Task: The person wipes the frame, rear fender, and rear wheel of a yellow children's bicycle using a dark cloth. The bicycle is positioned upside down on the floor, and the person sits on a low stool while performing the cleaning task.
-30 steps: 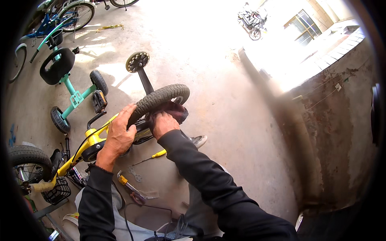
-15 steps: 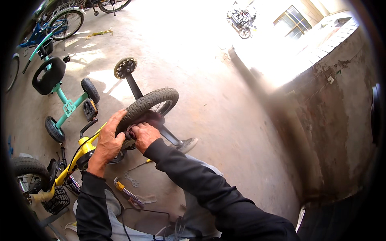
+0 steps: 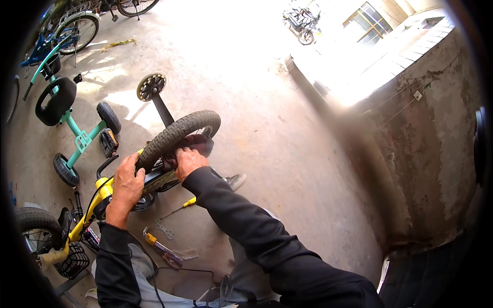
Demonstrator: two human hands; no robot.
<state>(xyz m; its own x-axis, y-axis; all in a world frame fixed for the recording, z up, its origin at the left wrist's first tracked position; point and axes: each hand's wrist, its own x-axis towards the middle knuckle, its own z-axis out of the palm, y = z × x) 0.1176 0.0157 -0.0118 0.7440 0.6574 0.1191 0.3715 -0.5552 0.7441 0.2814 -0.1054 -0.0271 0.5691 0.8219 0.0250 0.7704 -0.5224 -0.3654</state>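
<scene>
A yellow children's bicycle (image 3: 105,189) lies tipped over, its rear wheel (image 3: 177,131) raised, with a black training-wheel arm (image 3: 162,109) ending in a small wheel (image 3: 152,84). My left hand (image 3: 127,185) grips the left side of the tyre, beside the frame. My right hand (image 3: 190,163) is inside the wheel, fingers bunched in a dark maroon cloth (image 3: 200,143); what lies beneath the cloth is hidden. Below are a yellow-handled screwdriver (image 3: 189,201), a flat spanner (image 3: 163,229) and a yellow-handled tool (image 3: 150,238) on the concrete floor (image 3: 303,195).
A mint-green tricycle (image 3: 81,137) stands at the left, with parked bicycles (image 3: 77,31) behind it. Motorbikes (image 3: 303,25) and a window (image 3: 370,25) are at the back. A weathered concrete wall (image 3: 426,154) runs along the right.
The scene has shifted left in the view. My left hand sits lower on the tyre, and the maroon cloth with my right hand has shifted within the wheel.
</scene>
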